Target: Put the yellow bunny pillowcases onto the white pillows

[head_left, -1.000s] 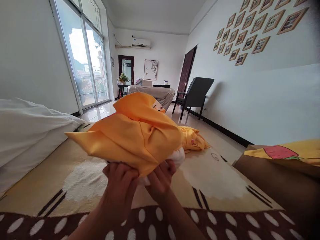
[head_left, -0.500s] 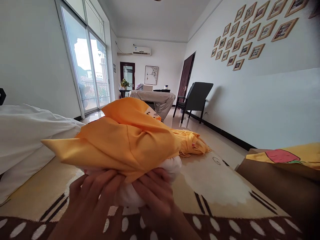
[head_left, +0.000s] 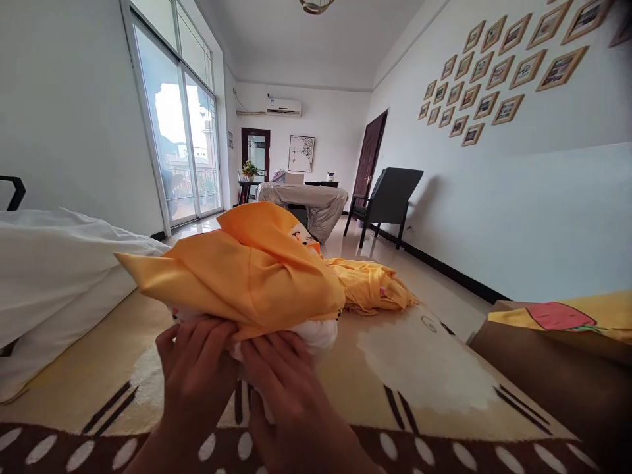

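Note:
A yellow-orange cloth cover (head_left: 257,276) with a printed cartoon face is bunched over a soft white pillow (head_left: 316,334), whose lower edge shows beneath the cloth. My left hand (head_left: 197,355) has its fingers curled over the near edge, where cover and pillow meet. Close beside it, my right hand (head_left: 279,368) grips the same edge with bent fingers. Both thumbs are low and partly hidden. One pointed corner of the cover sticks out to the left. Behind it, a crumpled yellow cloth (head_left: 375,286) lies on the patterned rug (head_left: 424,355).
White fabric (head_left: 64,263) is heaped at the left. A brown box (head_left: 553,355) with a yellow printed cloth (head_left: 563,316) over it stands at the right. Farther back are a dark chair (head_left: 390,197) and a table under a plastic sheet (head_left: 326,207).
Both hands and the covered pillow have drawn closer together, the cover's left corner shifting inward to the right. My right hand has moved left. The view has tilted slightly upward.

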`<state>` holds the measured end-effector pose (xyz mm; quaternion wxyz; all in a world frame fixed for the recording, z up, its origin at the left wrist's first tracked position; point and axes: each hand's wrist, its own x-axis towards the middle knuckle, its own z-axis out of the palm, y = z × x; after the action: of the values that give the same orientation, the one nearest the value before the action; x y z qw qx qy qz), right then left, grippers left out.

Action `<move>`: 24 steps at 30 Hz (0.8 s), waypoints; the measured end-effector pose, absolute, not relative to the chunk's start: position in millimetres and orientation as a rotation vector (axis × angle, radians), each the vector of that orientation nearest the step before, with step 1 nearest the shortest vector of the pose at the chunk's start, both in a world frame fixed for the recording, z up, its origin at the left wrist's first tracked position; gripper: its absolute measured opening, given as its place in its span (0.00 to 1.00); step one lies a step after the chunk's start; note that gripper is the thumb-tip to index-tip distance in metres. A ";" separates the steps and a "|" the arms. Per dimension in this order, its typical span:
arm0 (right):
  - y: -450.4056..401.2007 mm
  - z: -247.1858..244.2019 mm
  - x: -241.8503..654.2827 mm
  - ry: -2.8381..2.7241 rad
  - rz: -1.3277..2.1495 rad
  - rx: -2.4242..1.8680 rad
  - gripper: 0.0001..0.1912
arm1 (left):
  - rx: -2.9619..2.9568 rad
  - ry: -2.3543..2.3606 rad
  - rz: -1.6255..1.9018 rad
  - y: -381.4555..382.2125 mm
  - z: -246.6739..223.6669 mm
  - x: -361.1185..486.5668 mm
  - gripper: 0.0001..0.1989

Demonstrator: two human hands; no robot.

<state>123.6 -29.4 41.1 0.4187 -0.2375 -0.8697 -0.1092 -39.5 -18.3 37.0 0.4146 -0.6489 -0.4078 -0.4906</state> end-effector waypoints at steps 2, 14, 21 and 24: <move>-30.5 37.9 120.9 -2.091 -0.321 -0.579 0.25 | -1.617 -0.991 -1.264 -9.4 33.0 -44.2 0.09; -38.5 -14.5 77.6 -1.801 -0.554 -1.026 0.25 | -1.415 -0.897 -1.395 11.1 30.3 -62.9 0.13; -11.7 -15.0 87.9 -2.038 -0.591 -1.002 0.26 | -1.440 -0.803 -1.400 9.2 29.7 -65.0 0.12; -5.3 -16.5 94.1 -2.044 -0.544 -1.046 0.25 | -1.519 -0.785 -1.408 5.3 26.0 -52.9 0.13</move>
<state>94.1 -5.3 -16.5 0.3812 -0.4098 -0.8008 -0.2132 -52.9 5.3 26.0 0.4467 -0.6135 -0.3172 -0.5687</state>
